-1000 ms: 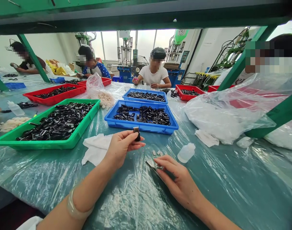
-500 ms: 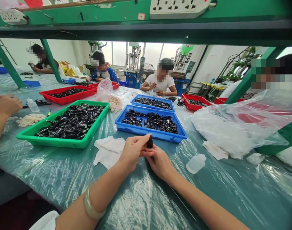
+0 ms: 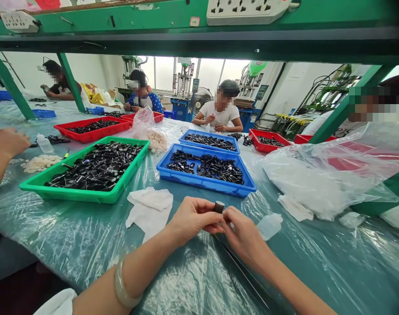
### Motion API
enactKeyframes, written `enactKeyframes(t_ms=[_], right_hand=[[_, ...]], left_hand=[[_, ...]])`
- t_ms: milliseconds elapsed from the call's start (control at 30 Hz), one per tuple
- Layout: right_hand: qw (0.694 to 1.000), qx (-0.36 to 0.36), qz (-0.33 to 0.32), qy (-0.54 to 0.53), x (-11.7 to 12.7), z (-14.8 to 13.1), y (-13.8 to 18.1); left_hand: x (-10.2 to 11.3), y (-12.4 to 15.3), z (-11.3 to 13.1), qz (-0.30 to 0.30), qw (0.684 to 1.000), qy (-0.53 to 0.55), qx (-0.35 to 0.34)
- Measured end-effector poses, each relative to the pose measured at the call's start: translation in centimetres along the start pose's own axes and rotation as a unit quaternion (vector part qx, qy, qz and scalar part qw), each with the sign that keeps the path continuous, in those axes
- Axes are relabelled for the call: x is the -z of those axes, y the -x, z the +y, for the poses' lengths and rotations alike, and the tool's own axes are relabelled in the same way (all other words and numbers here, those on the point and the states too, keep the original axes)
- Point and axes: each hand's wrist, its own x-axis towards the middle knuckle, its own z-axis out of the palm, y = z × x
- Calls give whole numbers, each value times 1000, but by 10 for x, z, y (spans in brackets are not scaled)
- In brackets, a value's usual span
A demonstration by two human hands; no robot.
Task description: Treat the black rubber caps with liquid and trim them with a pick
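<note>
Pinched between the thumb and fingers of my left hand [image 3: 190,221] is a small black cylindrical part [image 3: 218,207], its pale grey end facing up. My right hand [image 3: 243,232] is closed right beside it, fingertips close to the part. A bit of something pale shows at those right fingers, too small to name. On the plastic-covered table to the left of my hands lies a crumpled white cloth [image 3: 150,210]. Just beyond my right hand is a translucent white squeeze bottle [image 3: 270,225] on its side, partly hidden by that hand.
Blue trays [image 3: 206,188] and a green tray [image 3: 81,196] hold many black parts. Red trays [image 3: 91,136] stand farther back. A clear bag [image 3: 304,188] of white material is at right. A green shelf beam [image 3: 173,19] crosses overhead. A neighbour's hands [image 3: 5,144] work at left.
Both hands have shifted right and slightly nearer. The black part has tilted to show its pale end. My right fingers have moved from beneath it to its right side.
</note>
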Motion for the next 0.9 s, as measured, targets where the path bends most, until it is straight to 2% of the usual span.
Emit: enactKeyframes(t_ms=[133,200,267,333,733,900], right_hand=[[993,-55,-12,-104,32,1,19],[966,-93,-15,-240,38,-1,25],[926,-117,-12,-357,39,-5,29],[900,-130,-19,-415,38,-9,30],[855,-188,-49,-481,39,-14,31],[820,-221,-75,-523,39,-12,31]], left_hand=[[-7,1,-8,-49,998,-32,18],[-12,2,-11,-67,996,-45,35],[-15,3,-14,-87,993,-63,50],[-18,4,-15,-106,989,-85,57],[-20,5,-14,-126,984,-112,63],[-18,5,-17,-136,982,-121,58]])
